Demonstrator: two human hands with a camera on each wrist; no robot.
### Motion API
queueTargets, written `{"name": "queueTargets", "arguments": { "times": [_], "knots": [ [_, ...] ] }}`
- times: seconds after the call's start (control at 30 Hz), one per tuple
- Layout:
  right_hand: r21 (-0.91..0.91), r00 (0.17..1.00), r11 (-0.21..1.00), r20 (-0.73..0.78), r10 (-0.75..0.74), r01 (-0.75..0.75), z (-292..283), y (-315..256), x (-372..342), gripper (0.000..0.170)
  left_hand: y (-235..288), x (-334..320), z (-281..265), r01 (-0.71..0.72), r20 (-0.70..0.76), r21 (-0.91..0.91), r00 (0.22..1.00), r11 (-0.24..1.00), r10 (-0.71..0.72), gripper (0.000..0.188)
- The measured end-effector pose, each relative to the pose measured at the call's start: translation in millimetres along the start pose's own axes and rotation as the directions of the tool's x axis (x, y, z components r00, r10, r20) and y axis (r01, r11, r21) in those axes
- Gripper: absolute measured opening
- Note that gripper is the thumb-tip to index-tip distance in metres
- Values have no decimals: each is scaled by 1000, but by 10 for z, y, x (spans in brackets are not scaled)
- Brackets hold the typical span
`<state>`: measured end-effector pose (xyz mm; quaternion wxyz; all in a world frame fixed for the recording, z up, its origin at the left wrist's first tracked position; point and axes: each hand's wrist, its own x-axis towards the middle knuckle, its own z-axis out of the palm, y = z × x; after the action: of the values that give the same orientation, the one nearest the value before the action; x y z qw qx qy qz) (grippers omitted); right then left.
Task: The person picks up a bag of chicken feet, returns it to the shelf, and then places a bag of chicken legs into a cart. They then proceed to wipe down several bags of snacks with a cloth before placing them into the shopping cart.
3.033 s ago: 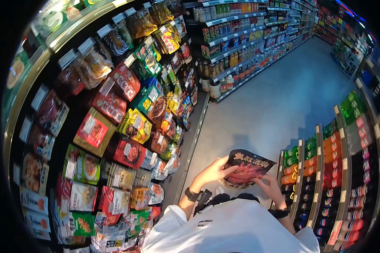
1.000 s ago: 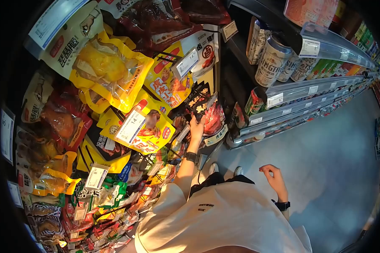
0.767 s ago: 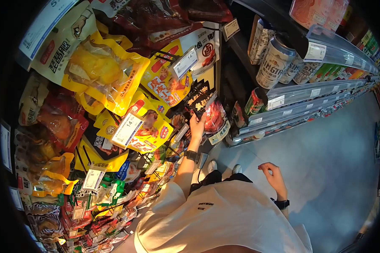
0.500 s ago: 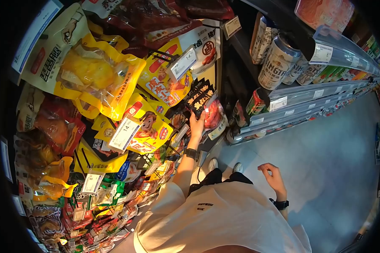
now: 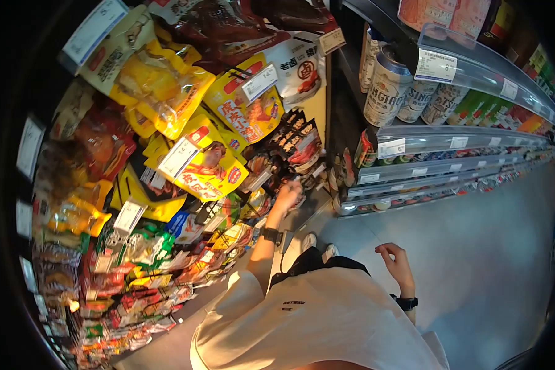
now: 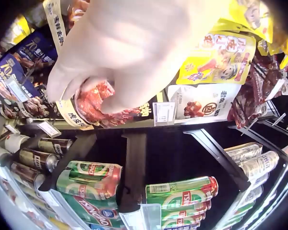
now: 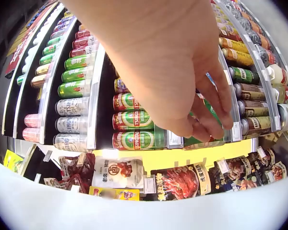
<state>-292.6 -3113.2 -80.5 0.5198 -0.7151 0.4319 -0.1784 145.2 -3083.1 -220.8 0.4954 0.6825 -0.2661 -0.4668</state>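
Note:
In the head view my left hand (image 5: 285,197) is at the snack rack, just below a row of black pouches (image 5: 297,142) with red meat pictured on them. Close up in the left wrist view, that hand (image 6: 120,48) has its thumb and fingers bent and slightly apart. A black pouch (image 6: 93,103) shows behind and between them, partly hidden by the hand. My right hand (image 5: 396,262) hangs beside the body over the floor, fingers loosely curled and holding nothing. The right wrist view has the same hand (image 7: 168,81) overlapping distant drink cans.
Yellow snack pouches (image 5: 243,114) and a white pouch (image 5: 299,68) hang on hooks above. Price tags (image 5: 177,156) stick out from the hooks. To the right, a shelf holds beer cans (image 5: 385,86) behind clear front strips. Grey floor (image 5: 468,246) stretches out on the right.
The left hand gripped a black pouch by both hands' level earlier, then put it at the rack; it has now let go and moved lower. The right hand has stayed at the side.

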Motion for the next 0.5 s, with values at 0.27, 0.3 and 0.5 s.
{"name": "queueTargets", "arguments": {
  "times": [0.27, 0.3, 0.5],
  "knots": [
    [-65, 944, 987, 306, -121, 148, 110, 86, 238, 17, -111, -1725, -187, 51, 94, 168, 993, 984, -68, 36],
    [-62, 924, 980, 349, -156, 189, 206, 58, 264, 17, -197, -1979, -219, 59, 57, 147, 996, 987, -68, 36],
    [-24, 709, 940, 663, -239, 339, 1225, -351, 222, 18, -729, -3643, -605, 109, -285, -6, 953, 994, -106, 39]
  ]
}}
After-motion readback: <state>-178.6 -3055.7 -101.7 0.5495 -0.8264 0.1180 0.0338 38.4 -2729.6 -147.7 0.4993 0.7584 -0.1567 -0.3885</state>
